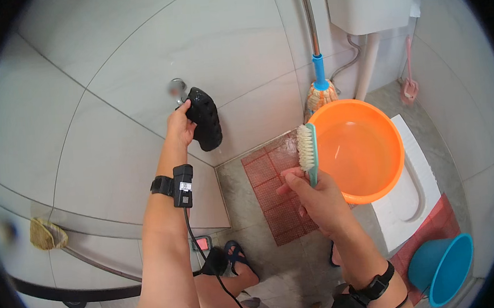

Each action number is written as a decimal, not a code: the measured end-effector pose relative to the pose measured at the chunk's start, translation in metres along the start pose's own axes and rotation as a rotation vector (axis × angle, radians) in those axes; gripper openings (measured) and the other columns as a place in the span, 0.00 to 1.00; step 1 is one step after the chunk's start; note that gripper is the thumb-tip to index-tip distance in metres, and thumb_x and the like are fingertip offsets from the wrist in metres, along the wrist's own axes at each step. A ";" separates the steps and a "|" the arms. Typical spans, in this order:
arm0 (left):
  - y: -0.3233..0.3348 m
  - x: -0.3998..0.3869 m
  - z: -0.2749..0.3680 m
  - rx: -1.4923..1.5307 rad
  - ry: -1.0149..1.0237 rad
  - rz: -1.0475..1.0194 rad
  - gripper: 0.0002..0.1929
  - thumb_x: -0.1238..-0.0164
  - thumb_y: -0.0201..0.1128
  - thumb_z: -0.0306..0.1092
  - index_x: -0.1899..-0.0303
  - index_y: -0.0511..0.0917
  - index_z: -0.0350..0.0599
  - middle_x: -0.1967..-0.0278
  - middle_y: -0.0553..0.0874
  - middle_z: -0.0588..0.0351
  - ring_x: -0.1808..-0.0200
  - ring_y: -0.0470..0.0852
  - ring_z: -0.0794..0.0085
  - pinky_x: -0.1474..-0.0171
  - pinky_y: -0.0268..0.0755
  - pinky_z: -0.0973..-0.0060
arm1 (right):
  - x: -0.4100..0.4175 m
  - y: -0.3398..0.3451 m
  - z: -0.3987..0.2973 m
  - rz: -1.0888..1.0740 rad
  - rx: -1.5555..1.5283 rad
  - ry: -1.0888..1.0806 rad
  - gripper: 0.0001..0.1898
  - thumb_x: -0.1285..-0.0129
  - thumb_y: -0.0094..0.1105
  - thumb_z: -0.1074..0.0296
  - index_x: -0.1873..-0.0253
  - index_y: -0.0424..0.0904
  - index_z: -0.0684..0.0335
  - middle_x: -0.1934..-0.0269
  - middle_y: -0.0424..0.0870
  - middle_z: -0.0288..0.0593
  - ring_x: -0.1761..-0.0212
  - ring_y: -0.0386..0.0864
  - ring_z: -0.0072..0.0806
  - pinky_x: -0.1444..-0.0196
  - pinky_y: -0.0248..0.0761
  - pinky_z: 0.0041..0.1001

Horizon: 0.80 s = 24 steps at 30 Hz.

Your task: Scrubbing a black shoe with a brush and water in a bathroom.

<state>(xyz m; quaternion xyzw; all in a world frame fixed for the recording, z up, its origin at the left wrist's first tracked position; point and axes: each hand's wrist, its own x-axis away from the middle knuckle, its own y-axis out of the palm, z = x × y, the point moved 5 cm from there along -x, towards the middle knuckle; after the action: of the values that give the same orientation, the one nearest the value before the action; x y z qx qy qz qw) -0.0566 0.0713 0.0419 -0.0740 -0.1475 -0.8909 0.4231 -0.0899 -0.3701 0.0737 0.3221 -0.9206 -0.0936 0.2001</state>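
My left hand (181, 126) grips the upper end of a black, wet-looking shoe (205, 118), just under a metal wall tap (178, 88). The shoe hangs at a slant in front of the tiled wall. In my right hand (318, 196) is a scrubbing brush (307, 149) with a green handle and pale bristles; it is upright, its bristles facing left. Behind the brush stands an orange plastic basin (358, 152) holding some liquid. The basin's rim overlaps a white squat toilet (413, 194). Black devices are strapped to both my forearms.
A mop (319, 76) leans at the wall behind the basin. Red mats (275, 186) lie on the floor. At the lower right a blue bucket (448, 268) lies tilted. A pink long-handled brush (410, 87) stands in the far corner. Beside my foot is a pink soap bar (202, 244) in a dish.
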 end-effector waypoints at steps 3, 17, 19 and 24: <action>-0.010 -0.004 -0.004 -0.048 0.016 0.040 0.19 0.30 0.66 0.39 0.43 0.77 0.41 0.48 0.85 0.49 0.43 0.81 0.59 0.35 0.68 0.59 | -0.001 0.000 0.001 -0.007 0.001 -0.018 0.15 0.25 0.57 0.58 0.47 0.80 0.65 0.64 0.85 0.36 0.78 0.69 0.13 0.76 0.65 0.16; 0.048 0.094 -0.047 -1.445 0.450 -0.374 0.42 0.63 0.83 0.52 0.49 0.75 0.30 0.56 0.86 0.42 0.54 0.86 0.54 0.48 0.76 0.58 | 0.002 0.002 -0.002 -0.039 0.020 -0.011 0.16 0.26 0.59 0.60 0.47 0.78 0.69 0.62 0.87 0.39 0.62 0.78 0.18 0.56 0.71 0.21; 0.067 0.128 -0.050 -1.820 0.523 -0.561 0.39 0.64 0.82 0.48 0.50 0.74 0.35 0.57 0.85 0.44 0.51 0.84 0.49 0.40 0.70 0.57 | 0.002 0.003 -0.001 -0.048 0.015 -0.013 0.16 0.26 0.58 0.61 0.47 0.78 0.69 0.62 0.87 0.38 0.62 0.78 0.18 0.57 0.71 0.21; 0.054 0.166 -0.053 -2.292 0.937 -0.741 0.29 0.54 0.78 0.40 0.50 0.73 0.46 0.42 0.79 0.53 0.41 0.77 0.60 0.36 0.65 0.54 | 0.003 0.001 -0.001 -0.029 0.034 0.006 0.17 0.26 0.59 0.60 0.47 0.78 0.70 0.62 0.86 0.38 0.61 0.79 0.18 0.57 0.72 0.21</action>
<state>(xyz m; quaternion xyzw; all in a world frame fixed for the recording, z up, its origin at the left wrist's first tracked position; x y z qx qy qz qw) -0.1197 -0.0992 0.0452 -0.0297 0.8461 -0.5132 -0.1410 -0.0926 -0.3712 0.0758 0.3391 -0.9167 -0.0797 0.1959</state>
